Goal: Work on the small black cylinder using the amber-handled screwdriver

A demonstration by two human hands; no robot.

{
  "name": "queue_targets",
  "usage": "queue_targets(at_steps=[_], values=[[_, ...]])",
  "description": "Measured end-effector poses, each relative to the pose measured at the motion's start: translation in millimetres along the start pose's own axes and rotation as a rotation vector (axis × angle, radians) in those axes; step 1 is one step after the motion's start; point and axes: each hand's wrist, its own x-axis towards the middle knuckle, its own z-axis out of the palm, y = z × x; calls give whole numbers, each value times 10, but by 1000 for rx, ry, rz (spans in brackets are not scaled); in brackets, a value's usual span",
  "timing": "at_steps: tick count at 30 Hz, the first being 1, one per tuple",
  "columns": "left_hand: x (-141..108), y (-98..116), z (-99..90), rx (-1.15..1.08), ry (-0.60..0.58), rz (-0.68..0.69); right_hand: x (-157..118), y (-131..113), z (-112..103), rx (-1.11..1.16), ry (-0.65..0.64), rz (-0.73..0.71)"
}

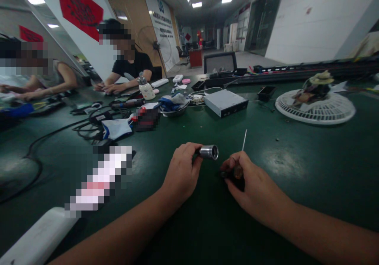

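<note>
My left hand is closed on a short silver metal tube, whose hollow round end faces right. The tube's rear part is hidden by the fingers. To the right of it, my right hand is wrapped round a screwdriver with its thin shaft pointing up and away and an amber-brown handle in the palm. A small dark round piece shows at the tips of the right fingers; its kind cannot be made out. Both hands are above the dark green table, a small gap between them.
A silver-grey disc drive lies ahead, with a white fan grille at right. A bowl with cloth, cables, a bottle and a white object occupy the left. Two people sit across at left.
</note>
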Motion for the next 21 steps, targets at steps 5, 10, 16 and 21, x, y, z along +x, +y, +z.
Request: queue_targets(at_steps=[5, 10, 16, 21], values=[[-14, 13, -11, 39, 15, 66, -20, -14, -15, 16, 0, 4], [-17, 19, -18, -8, 36, 108, -35, -39, -34, -5, 14, -22], [13, 42, -27, -30, -9, 151, -11, -56, -41, -18, 5, -16], [1, 49, -32, 26, -18, 196, -23, -54, -42, -29, 6, -20]])
